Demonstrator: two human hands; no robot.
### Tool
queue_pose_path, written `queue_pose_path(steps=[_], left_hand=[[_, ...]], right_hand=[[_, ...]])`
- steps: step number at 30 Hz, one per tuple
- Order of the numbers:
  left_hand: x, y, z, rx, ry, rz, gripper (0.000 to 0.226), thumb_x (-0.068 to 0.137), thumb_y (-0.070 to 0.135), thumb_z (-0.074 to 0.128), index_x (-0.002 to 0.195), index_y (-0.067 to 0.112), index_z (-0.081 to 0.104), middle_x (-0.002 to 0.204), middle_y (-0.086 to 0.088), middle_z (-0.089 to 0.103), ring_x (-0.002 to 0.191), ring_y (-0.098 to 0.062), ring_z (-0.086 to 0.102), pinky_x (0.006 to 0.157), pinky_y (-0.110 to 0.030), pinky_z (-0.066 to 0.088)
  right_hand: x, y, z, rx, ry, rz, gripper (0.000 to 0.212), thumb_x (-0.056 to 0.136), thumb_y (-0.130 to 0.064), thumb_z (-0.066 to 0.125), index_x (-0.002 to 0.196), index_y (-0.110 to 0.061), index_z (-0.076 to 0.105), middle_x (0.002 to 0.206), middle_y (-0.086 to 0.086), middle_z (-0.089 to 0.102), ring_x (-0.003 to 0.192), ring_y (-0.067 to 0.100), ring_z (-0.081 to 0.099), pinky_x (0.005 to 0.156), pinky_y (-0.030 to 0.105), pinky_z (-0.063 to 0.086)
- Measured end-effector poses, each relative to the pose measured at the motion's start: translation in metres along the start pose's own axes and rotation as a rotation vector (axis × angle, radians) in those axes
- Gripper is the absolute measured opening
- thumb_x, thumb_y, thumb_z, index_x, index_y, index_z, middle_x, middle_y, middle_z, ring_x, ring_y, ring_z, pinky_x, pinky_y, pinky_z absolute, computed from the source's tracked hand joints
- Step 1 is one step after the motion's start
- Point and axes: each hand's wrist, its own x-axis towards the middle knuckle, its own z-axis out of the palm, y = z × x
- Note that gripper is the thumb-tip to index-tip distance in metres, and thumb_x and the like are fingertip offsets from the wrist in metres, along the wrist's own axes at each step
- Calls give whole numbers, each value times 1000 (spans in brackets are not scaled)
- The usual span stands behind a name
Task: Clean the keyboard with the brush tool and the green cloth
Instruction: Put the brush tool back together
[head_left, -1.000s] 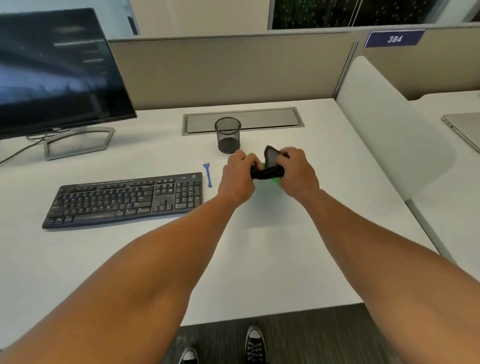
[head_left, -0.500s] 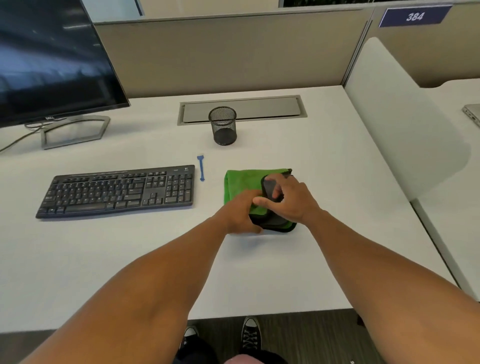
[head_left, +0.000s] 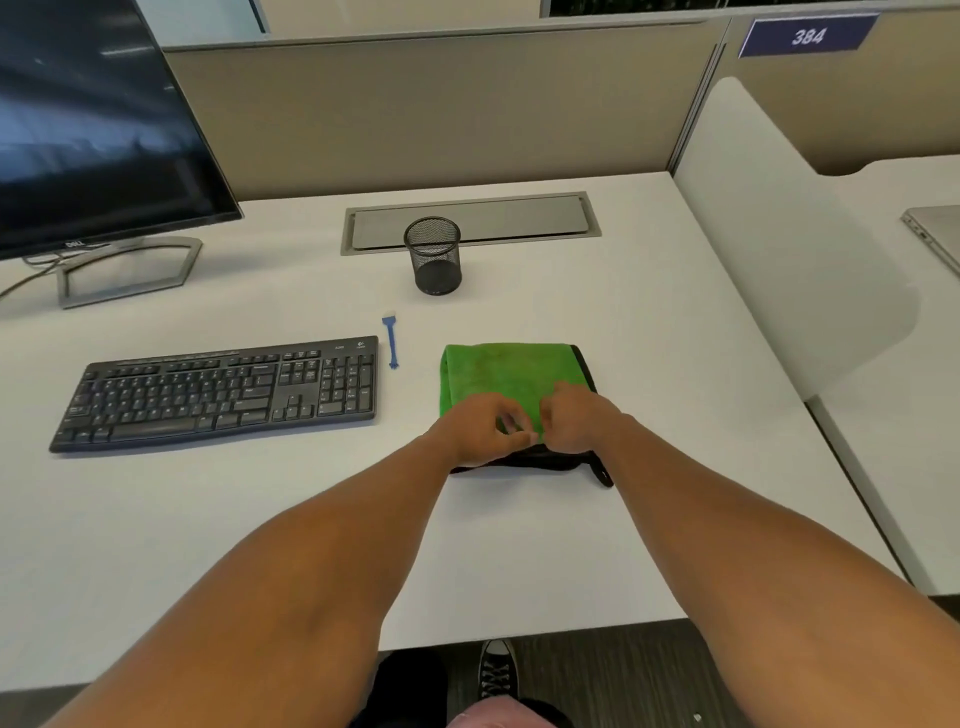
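White cubicle desk (head_left: 649, 322): the green cloth (head_left: 509, 374) lies folded flat right of centre, black-edged, and your left hand (head_left: 475, 428) and right hand (head_left: 574, 421) sit together on its near edge with fingers curled, pinching the fabric. Just left of the cloth the blue brush tool (head_left: 391, 343) lies apart from it, beside the right end of the black keyboard (head_left: 218, 392). Behind those you have a mesh pen cup (head_left: 432, 255) and a dark monitor (head_left: 98, 130) far left.

Bare desk (head_left: 649, 364) right of cloth (head_left: 509, 374); brush (head_left: 392, 343) crowds its left.
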Motion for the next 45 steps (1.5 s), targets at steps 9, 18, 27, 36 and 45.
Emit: queue_pose_path(steps=[9, 18, 27, 36, 45], left_hand=[[19, -10, -32, 5, -13, -154, 17, 91, 42, 69, 99, 28, 71, 96, 5, 70, 89, -12, 66, 84, -32, 53], [30, -33, -102, 6, 275, -322, 11, 91, 29, 62, 97, 31, 71, 77, 16, 62, 80, -11, 63, 71, -27, 50], [34, -71, -154, 9, 436, -492, 23, 93, 27, 56, 113, 28, 67, 112, 7, 67, 84, -14, 64, 80, -28, 48], [47, -102, -179, -4, 438, -577, 34, 97, 31, 63, 129, 20, 60, 133, -2, 62, 120, -23, 59, 100, -36, 49], [59, -120, -191, -128, 341, -632, 53, 94, 11, 60, 145, 14, 45, 141, -10, 55, 123, -27, 57, 98, -33, 49]], right_hand=[[30, -18, -30, 36, -119, 38, 29, 86, -29, 58, 101, -6, 67, 94, 8, 66, 85, 23, 61, 69, 32, 50], [84, -64, -58, 249, 27, -32, 9, 83, -25, 61, 82, -19, 54, 103, 3, 63, 94, 22, 60, 78, 36, 51], [132, -113, -68, 458, 165, -24, 5, 81, -15, 58, 80, -19, 61, 99, 1, 68, 95, 21, 62, 82, 35, 54], [173, -148, -67, 498, 180, 1, 15, 86, -17, 62, 99, -13, 67, 105, 2, 68, 101, 20, 60, 79, 26, 46], [209, -170, -57, 559, 222, 116, 26, 80, -21, 70, 101, -6, 66, 102, 10, 67, 96, 26, 63, 71, 30, 47]])
